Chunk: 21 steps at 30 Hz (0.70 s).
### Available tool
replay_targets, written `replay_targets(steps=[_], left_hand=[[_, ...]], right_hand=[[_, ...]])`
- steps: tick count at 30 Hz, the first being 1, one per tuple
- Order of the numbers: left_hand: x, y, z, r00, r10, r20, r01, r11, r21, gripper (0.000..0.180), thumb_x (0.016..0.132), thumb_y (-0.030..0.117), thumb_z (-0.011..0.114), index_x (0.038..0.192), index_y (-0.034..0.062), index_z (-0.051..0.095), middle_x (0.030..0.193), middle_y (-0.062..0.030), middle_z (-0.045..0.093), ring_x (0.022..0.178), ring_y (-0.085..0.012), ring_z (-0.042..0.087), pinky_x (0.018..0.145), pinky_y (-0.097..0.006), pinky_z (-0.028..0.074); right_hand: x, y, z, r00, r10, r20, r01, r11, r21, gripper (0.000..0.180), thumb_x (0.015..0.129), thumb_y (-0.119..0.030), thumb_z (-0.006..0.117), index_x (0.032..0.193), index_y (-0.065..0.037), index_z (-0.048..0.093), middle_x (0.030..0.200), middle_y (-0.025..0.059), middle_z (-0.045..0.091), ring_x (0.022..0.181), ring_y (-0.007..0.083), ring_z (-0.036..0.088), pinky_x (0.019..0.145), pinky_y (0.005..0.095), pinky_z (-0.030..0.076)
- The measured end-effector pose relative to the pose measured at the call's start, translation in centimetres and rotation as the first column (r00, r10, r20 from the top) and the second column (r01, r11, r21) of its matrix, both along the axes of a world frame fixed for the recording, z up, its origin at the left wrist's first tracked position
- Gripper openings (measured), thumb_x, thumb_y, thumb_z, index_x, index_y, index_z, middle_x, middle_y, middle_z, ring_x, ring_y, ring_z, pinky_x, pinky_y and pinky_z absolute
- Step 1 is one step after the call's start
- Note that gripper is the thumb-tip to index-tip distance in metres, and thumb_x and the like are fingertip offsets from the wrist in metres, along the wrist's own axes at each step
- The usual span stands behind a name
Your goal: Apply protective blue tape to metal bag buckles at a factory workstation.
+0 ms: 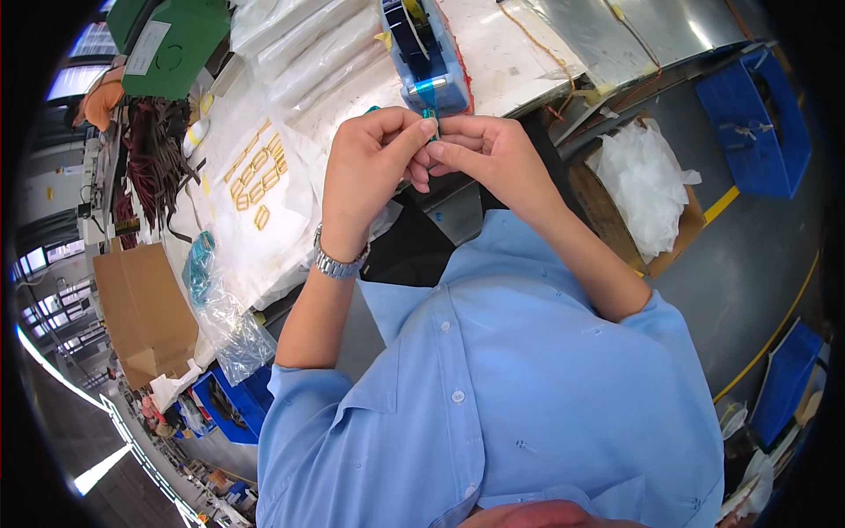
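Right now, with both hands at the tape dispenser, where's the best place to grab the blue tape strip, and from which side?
Probably the free end of the blue tape strip, just below the dispenser cutter. It hangs toward the person, thin and flat, so pinch across its two faces from the near side. Both the left hand and the right hand already meet there with their fingertips on it.

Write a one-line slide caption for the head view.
Left hand and right hand pinch a strip of teal tape just below a blue tape dispenser on the cluttered workbench.
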<state>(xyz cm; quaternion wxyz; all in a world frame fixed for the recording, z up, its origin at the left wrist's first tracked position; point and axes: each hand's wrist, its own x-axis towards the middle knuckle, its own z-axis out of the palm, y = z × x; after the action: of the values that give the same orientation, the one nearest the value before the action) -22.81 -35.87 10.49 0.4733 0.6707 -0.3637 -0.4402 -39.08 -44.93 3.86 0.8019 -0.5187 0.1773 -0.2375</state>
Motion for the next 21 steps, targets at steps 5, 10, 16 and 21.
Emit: replay_targets(steps=[5, 10, 16, 21], left_hand=[[-0.4, 0.4, 2.0, 1.000, -0.027, -0.005, 0.027, 1.000, 0.013, 0.024, 0.105, 0.016, 0.071, 0.093, -0.0054, 0.072, 0.072, -0.0042, 0.067, 0.057, -0.0108, 0.064, 0.053, -0.026, 0.055], [-0.5, 0.7, 3.2, 0.998, -0.052, -0.023, 0.053, 0.998, 0.024, 0.024, 0.105, 0.016, 0.071, 0.094, -0.0055, 0.072, 0.073, -0.0045, 0.068, 0.057, -0.0108, 0.064, 0.052, -0.027, 0.056], [0.1, 0.7, 2.0, 0.990, -0.045, -0.135, 0.058, 0.994, 0.096, 0.025, 0.105, 0.016, 0.071, 0.091, -0.0043, 0.072, 0.074, -0.0045, 0.068, 0.057, -0.0123, 0.067, 0.052, -0.027, 0.059], [1.2, 0.4, 0.4, 0.973, -0.041, -0.228, 0.069, 0.991, 0.117, 0.027, 0.104, 0.019, 0.072, 0.089, -0.0024, 0.072, 0.073, -0.0045, 0.068, 0.056, -0.0129, 0.068, 0.053, -0.029, 0.061]], right_hand=[[-0.4, 0.9, 1.5, 0.999, -0.020, 0.025, 0.020, 0.999, 0.025, 0.029, 0.104, -0.015, 0.073, 0.123, 0.007, 0.075, 0.104, 0.0082, 0.081, 0.094, 0.0107, 0.076, 0.086, 0.0278, 0.062], [-1.0, 1.8, 2.7, 0.997, -0.073, -0.001, 0.073, 0.997, 0.016, 0.029, 0.104, -0.019, 0.074, 0.119, 0.007, 0.077, 0.097, 0.0090, 0.082, 0.088, 0.0107, 0.076, 0.082, 0.0262, 0.062], [-1.1, 2.4, 1.2, 0.998, -0.054, -0.028, 0.056, 0.995, 0.078, 0.031, 0.104, -0.022, 0.074, 0.115, 0.006, 0.078, 0.096, 0.0100, 0.082, 0.086, 0.0117, 0.077, 0.081, 0.0264, 0.062], [-0.9, 1.3, 0.0, 0.999, -0.012, -0.046, 0.015, 0.998, 0.057, 0.032, 0.103, -0.021, 0.075, 0.117, 0.008, 0.076, 0.099, 0.0117, 0.081, 0.089, 0.0142, 0.077, 0.083, 0.0283, 0.062]])
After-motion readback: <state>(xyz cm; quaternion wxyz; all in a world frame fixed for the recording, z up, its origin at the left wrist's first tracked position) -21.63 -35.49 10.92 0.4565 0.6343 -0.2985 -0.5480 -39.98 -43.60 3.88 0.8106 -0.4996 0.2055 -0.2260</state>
